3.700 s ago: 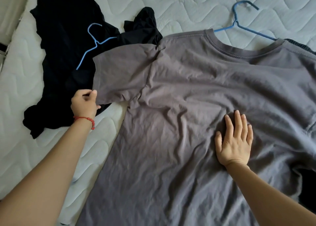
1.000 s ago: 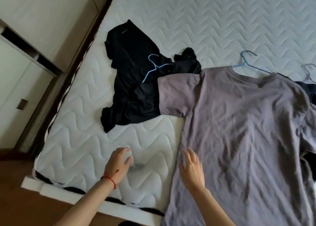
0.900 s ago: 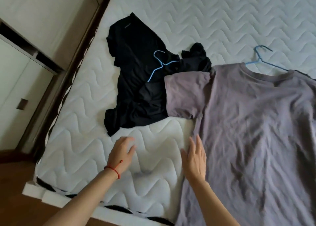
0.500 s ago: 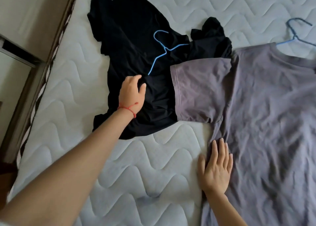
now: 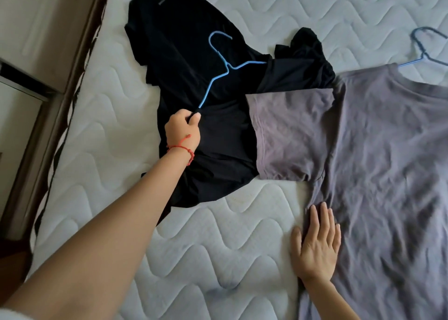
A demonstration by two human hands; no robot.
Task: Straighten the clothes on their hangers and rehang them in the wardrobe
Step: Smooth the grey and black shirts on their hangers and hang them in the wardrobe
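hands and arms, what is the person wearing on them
Both forearms are bare, with no sleeves in view. The left hand has a thin red cord bracelet at the wrist, with a loose strand running up the back of the hand. The right hand shows no ring, watch or band.

Grey tee (image 5: 388,162) cut off rt; its hanger (image 5: 421,50) mostly hidden.

Soft, even daylight fills the scene, casting only faint shadows under the left arm (image 5: 101,235) and right hand (image 5: 315,244). The grey shirt (image 5: 388,174) smears with motion blur (worst toward the right edge), and wide-angle distortion bends the mattress (image 5: 206,259) edge at left.
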